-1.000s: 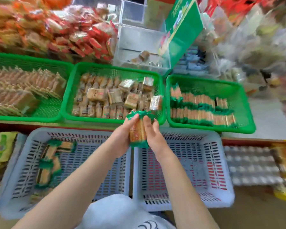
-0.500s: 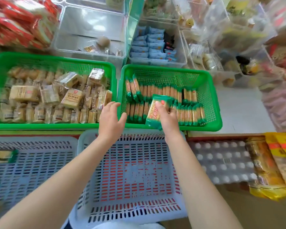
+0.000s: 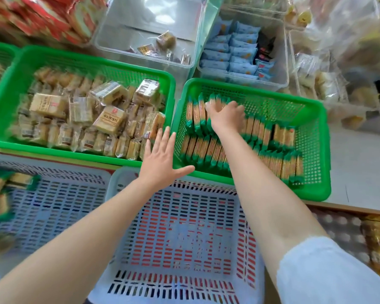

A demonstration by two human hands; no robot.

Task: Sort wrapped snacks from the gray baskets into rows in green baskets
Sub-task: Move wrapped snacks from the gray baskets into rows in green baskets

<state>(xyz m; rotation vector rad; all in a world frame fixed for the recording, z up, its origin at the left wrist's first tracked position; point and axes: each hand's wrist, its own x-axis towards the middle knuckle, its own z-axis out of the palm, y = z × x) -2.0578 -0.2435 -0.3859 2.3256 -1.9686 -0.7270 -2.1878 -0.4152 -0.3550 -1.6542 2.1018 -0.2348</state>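
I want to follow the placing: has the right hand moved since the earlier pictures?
Yes. The right hand has moved forward, from the near rim of the right green basket to its far row of snacks.

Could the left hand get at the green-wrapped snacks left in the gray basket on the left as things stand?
Probably yes: the left hand is open and holds nothing, and the green-wrapped snacks lie uncovered in the open-topped gray basket.

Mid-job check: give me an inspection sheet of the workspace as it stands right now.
Surface: pale counter right of the baskets.
Job's things: right green basket holds two rows of green-edged snacks; near gray basket empty; left gray basket holds a few.
Clutter: middle green basket of tan packets, loosely piled.
Hands: right hand grips snacks in the far row; left hand open, fingers spread.
Cables: nothing seen.
Surroundings: clear bins behind.
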